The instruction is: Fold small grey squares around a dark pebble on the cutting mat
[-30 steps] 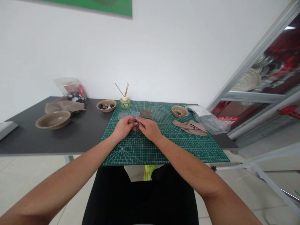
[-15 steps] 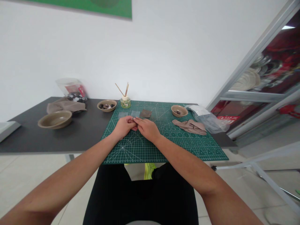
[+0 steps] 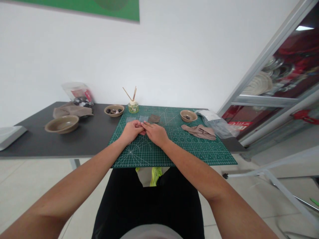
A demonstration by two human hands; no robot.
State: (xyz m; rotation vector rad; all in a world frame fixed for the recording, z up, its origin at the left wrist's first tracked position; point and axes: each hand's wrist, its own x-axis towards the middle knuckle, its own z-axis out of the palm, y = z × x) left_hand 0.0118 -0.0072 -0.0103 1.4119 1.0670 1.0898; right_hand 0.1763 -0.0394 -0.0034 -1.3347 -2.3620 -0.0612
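Note:
My left hand (image 3: 131, 131) and my right hand (image 3: 156, 134) meet fingertip to fingertip above the green cutting mat (image 3: 171, 154). Both have their fingers closed together, and whatever is pinched between them is hidden. Just beyond the fingertips lie a small clear plastic piece (image 3: 144, 118) and a square brown-grey piece (image 3: 154, 118), flat on the mat. To the right is a small tan bowl (image 3: 188, 116) with a few dark bits in it. A crumpled beige cloth (image 3: 199, 131) rests in front of that bowl.
Left of the mat stand a bowl of dark and pale stones (image 3: 114, 111), a reed diffuser (image 3: 133, 106) and a larger tan bowl (image 3: 62, 124). Behind it are another cloth (image 3: 71, 110) and a bag of stones (image 3: 81, 94). A clear plastic bag (image 3: 219, 124) lies at the right edge.
My hands stay together over the mat; the dark bit visible between the fingers a second ago is now covered. The whole view has shifted slightly.

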